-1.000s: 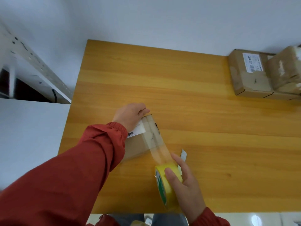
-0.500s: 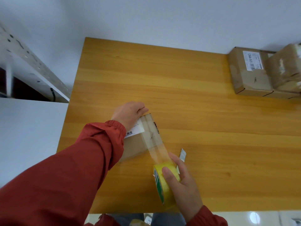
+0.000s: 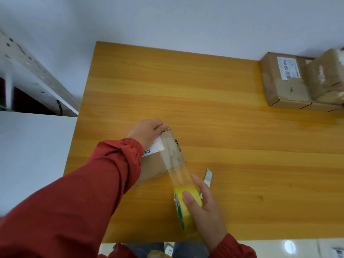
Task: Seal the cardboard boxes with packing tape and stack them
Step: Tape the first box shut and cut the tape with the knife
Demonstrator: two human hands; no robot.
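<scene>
Head view: at the tabletop (image 3: 204, 108), I am partway through sealing 1 small cardboard box (image 3: 154, 164), which sits just left of centre, toward 7 o'clock from the middle of the wood. My left hand (image 3: 149, 133), red sleeve (image 3: 83, 192) reaching in from 8 o'clock, is closed over the box's far top edge. Its fingers curl down the far side, apparently pinning the start of the tape there.

A clear strip of tape (image 3: 178, 172) runs from that edge across the top of the box and off its near corner toward 5 o'clock. It ends at the yellow tape roll (image 3: 186, 220). My right hand (image 3: 206, 211) grips the roll, thumb on the outer face and fingers around the far side, holding it just above or on the wood; I cannot tell which.

A small pale cutter-like piece (image 3: 208, 176) lies just beyond my right fingers, at 1 o'clock from the roll. At 2 o'clock, against the wall, a labelled box (image 3: 284, 86) stands touching a taped box (image 3: 325, 77), which seems to rest on another. A white shelf unit (image 3: 37, 75) stands at 9 o'clock.

As I read it, the step in hand is laying the strip. Next it needs to go down the near side and be pressed flat and cut. After that the box is to be carried to the group at 2 o'clock for stacking.
</scene>
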